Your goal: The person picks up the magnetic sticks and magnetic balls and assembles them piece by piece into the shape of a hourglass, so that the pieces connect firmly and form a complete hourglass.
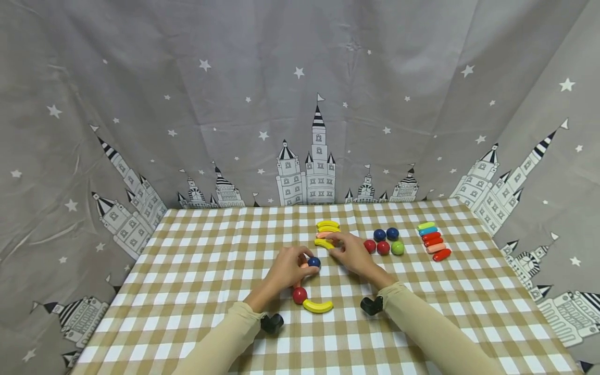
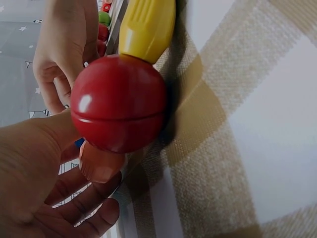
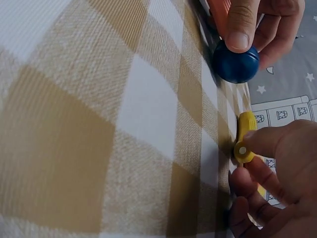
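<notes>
My left hand pinches a blue ball between thumb and fingers. That ball meets a salmon-coloured rod, whose other end meets a red ball. From the red ball a yellow curved rod extends toward the right on the cloth. My right hand holds another yellow curved rod by one end, thumb against fingers; a round silvery spot shows on that end in the right wrist view. Beyond it lie a salmon curved rod and two more yellow ones, partly behind the fingers.
Right of my right hand sit two blue balls, two red balls and a green ball. Farther right lies a column of several short coloured rods. A checked cloth covers the table, and a grey printed curtain surrounds it.
</notes>
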Motion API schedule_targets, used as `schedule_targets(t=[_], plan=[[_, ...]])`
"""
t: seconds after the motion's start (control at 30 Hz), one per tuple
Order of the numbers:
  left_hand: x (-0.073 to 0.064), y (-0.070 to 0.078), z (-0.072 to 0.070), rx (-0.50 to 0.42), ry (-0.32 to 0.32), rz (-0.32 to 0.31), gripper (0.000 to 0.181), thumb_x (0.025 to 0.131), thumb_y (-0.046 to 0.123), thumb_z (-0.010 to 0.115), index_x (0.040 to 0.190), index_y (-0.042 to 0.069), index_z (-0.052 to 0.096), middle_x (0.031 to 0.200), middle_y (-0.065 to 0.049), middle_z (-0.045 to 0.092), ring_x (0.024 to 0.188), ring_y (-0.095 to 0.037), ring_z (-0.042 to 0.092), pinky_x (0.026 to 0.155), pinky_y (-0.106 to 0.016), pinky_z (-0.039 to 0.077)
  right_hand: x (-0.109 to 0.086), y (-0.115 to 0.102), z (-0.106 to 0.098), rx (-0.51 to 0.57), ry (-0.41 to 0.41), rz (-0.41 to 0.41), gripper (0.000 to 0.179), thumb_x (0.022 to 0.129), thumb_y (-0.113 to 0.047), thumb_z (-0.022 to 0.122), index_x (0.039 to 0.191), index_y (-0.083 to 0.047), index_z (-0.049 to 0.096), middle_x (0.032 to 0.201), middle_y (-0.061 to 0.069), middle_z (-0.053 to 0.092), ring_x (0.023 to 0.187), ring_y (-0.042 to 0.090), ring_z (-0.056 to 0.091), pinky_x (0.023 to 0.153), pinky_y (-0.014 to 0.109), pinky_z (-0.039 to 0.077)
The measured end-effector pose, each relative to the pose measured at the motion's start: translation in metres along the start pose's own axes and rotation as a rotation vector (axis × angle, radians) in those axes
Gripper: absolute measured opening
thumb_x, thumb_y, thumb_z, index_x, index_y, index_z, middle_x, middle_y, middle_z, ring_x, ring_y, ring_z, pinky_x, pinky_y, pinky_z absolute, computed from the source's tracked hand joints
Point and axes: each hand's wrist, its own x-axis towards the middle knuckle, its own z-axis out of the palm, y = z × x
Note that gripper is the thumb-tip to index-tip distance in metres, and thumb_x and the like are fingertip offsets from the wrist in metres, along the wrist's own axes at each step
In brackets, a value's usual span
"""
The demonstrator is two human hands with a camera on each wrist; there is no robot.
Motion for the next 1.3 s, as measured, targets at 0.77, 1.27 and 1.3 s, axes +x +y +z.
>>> schedule_targets(t=[0.77,1.27,1.3], plan=[[-0.001,0.003,-0.003,-0.023,-0.011,-0.011,0.029,0.083,0.023,0.088,0.102,0.008,0.073,0.075,0.002,0.064,0.068,-0.009,0.054,0.063,-0.025,0.046,-0.014,0.012,-0.018,0.007,-0.118,-0.035,0.045,0.081,0.005,0.073,0.124,-0.011,0.074,0.100,0.006,0.065,0.083,0.018,0.055,0.073,0.034,0.047],[-0.001,0.000,-0.004,-0.027,0.003,0.019,0.028,0.082,0.017,0.088,0.103,0.008,0.073,0.077,-0.002,0.066,0.073,-0.016,0.060,0.069,-0.030,0.048,-0.015,0.010,-0.017,-0.015,-0.053,-0.063,0.016,0.088,-0.006,0.079,0.104,-0.010,0.076,0.091,0.003,0.066,0.079,0.017,0.056,0.072,0.031,0.046],[-0.001,-0.001,-0.004,-0.025,0.004,0.019,0.028,0.082,0.017,0.088,0.103,0.008,0.073,0.078,-0.001,0.066,0.073,-0.016,0.060,0.069,-0.030,0.048,-0.015,0.010,-0.018,-0.012,-0.055,-0.064,0.016,0.088,-0.006,0.079,0.103,-0.011,0.076,0.090,0.002,0.066,0.078,0.017,0.055,0.071,0.031,0.046]])
